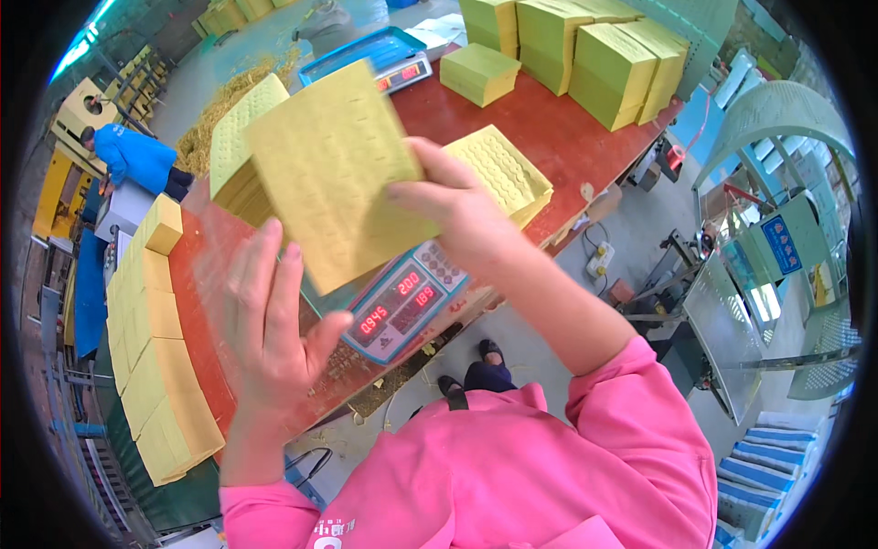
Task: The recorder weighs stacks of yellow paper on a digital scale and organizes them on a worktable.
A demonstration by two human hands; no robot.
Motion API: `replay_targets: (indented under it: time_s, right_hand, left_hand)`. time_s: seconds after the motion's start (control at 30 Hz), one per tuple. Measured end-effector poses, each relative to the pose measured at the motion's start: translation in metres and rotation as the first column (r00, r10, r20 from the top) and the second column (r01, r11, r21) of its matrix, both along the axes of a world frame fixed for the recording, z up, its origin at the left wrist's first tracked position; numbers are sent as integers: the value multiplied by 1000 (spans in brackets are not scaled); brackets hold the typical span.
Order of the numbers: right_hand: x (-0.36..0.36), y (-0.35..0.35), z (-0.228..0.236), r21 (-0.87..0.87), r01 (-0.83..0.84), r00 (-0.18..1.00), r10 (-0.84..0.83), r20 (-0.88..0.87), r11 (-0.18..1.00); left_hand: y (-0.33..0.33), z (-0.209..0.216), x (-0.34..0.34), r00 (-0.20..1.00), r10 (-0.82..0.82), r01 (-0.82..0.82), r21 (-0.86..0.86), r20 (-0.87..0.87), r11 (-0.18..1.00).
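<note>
My right hand (465,209) grips a square stack of yellow paper (331,178) by its right edge, thumb on top. Rows of small punched slits mark the sheets, and the stack is held tilted above a digital scale (402,306) with a lit red display. My left hand (265,316) is open and a little blurred, fingers spread near the stack's lower left edge and holding nothing. Behind the held stack, a taller pile of punched yellow paper (236,160) is partly hidden. To its right lies another punched pile (506,174), partly covered by my right hand.
Large yellow paper blocks (613,69) stand at the red table's (576,137) far right. A row of yellow bundles (155,339) lines its left side. A second scale with a blue tray (361,57) sits at the back. Farther left, a person in blue (137,157) bends over equipment.
</note>
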State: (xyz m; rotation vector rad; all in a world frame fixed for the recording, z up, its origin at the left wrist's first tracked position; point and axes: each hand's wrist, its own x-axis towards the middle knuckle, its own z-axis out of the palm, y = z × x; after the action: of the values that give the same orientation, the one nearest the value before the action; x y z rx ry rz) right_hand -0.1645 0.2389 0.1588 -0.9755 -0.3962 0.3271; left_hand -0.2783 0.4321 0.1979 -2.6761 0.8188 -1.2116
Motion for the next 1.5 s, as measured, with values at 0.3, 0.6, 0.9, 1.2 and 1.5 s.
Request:
replay_targets:
  time_s: [0.3, 0.6, 0.9, 1.2, 1.5]
  right_hand:
    - [87, -138, -64, -123, 52, 972, -79, -221, 991]
    - [133, -160, -105, -326, -144, 961, 54, -271, 934]
    - [153, -171, -101, -464, -176, 983, 128, -133, 868]
    - [149, -171, -100, -788, 207, 934, 121, 335, 580]
    - [138, -172, -110, -800, 470, 808, 184, 560, 373]
  left_hand:
    - [-110, -147, 47, 559, -641, -566, -807, -526, 169]
    - [-178, -184, 119, 688, -547, -651, -738, -477, -176]
    - [-208, -196, 128, 800, -369, -557, -815, -474, -161]
    - [-220, -191, 119, 832, -207, -541, -835, -514, -99]
    - [-222, -180, 115, 785, -286, -581, -813, -549, -32]
